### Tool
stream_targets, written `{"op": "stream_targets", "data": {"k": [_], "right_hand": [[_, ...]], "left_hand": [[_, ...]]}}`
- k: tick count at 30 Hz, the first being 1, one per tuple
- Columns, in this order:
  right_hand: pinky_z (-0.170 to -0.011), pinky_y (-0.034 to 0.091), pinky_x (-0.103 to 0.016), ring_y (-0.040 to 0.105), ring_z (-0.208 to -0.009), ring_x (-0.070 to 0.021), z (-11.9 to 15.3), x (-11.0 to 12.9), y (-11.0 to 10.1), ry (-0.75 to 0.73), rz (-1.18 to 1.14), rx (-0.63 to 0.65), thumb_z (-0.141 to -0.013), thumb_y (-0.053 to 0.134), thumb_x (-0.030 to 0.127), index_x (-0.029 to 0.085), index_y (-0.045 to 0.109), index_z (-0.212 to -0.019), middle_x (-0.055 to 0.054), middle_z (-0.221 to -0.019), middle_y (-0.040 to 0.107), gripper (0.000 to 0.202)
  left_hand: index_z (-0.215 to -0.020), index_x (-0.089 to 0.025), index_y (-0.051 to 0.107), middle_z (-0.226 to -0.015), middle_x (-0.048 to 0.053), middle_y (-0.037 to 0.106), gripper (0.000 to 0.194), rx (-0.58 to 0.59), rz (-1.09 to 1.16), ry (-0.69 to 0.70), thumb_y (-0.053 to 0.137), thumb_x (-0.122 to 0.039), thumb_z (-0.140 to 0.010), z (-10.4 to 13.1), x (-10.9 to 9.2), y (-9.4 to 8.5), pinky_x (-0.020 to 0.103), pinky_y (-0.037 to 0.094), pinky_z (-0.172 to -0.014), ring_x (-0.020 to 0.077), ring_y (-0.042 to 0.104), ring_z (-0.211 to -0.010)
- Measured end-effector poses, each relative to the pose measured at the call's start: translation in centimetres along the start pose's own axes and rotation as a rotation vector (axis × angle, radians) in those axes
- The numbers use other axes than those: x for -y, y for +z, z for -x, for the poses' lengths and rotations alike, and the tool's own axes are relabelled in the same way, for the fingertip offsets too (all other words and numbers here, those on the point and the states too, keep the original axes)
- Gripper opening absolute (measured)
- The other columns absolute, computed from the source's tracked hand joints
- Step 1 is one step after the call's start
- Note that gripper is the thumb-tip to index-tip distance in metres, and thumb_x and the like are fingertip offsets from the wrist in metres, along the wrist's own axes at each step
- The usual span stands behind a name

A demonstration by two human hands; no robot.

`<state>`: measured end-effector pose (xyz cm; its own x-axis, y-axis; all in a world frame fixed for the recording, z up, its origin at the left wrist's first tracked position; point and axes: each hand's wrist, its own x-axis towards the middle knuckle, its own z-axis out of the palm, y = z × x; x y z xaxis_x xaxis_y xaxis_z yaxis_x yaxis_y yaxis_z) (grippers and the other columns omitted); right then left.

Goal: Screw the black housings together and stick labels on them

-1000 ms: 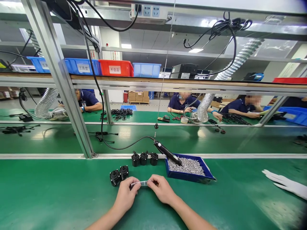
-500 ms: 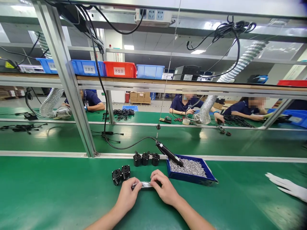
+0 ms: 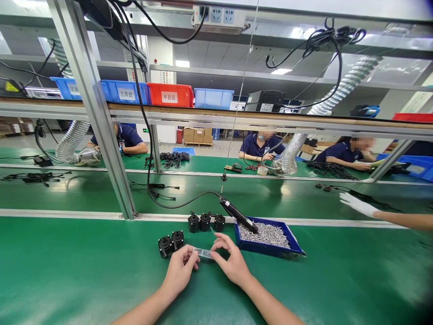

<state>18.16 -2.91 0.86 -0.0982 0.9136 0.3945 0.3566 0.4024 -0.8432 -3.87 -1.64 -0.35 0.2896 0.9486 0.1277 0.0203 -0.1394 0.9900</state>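
Between my hands is a small, flat, clear plastic strip, shiny and slightly tilted; its exact kind is hard to make out. My left hand pinches its left end between thumb and curled fingers. At the other end, my right hand grips it with thumb and forefinger. A thin pale sliver shows above the right fingertips. Just beyond my left hand stand two black pump-like housings, and three more such housings line up against the rail. A blue tray of small metal screws lies right of my right hand.
A black electric screwdriver rests with its tip in the tray, its cable running up left. A metal post rises at left. At right, a co-worker's white-gloved hand reaches over dark cables. Other people sit behind the opposite bench.
The strip has turned slightly and shifted a little away from me, with both hands still on it. The gloved hand at right has moved farther back, over the rail.
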Motion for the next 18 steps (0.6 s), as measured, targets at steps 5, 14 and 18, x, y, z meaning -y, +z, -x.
{"op": "stream_targets", "data": {"k": [5,14,18], "right_hand": [[-0.11,0.05,-0.048,0.071,-0.105,-0.0264,0.3,0.4,0.2,-0.046,0.043,-0.004,-0.097,0.068,0.033,0.023,0.054,-0.133,-0.004,-0.095,0.077,0.04],[-0.104,0.06,-0.047,0.063,-0.13,-0.0271,0.9,0.3,1.0,-0.025,-0.19,-0.047,-0.094,0.072,0.03,0.029,0.036,-0.156,-0.014,-0.143,0.063,0.071],[-0.099,0.064,-0.044,0.059,-0.136,-0.0268,1.3,0.2,1.9,-0.026,-0.252,0.025,-0.095,0.069,0.026,0.034,0.034,-0.159,-0.015,-0.154,0.053,0.073]], "left_hand": [[-0.079,-0.017,0.066,-0.073,0.003,0.067,0.049,-0.029,-0.056,-0.022,0.063,-0.063,-0.095,0.3,-0.7,0.2,0.028,0.046,-0.064,0.0165,0.062,-0.064],[-0.073,-0.017,0.066,-0.064,0.0,0.062,0.05,0.0,-0.162,0.019,0.062,-0.061,-0.097,0.3,-0.2,0.1,0.027,0.04,-0.061,0.0149,0.056,-0.06],[-0.073,-0.017,0.067,-0.063,0.0,0.062,0.047,0.062,-0.188,0.047,0.062,-0.057,-0.097,0.4,0.1,0.3,0.027,0.039,-0.062,0.0148,0.055,-0.06]]}}
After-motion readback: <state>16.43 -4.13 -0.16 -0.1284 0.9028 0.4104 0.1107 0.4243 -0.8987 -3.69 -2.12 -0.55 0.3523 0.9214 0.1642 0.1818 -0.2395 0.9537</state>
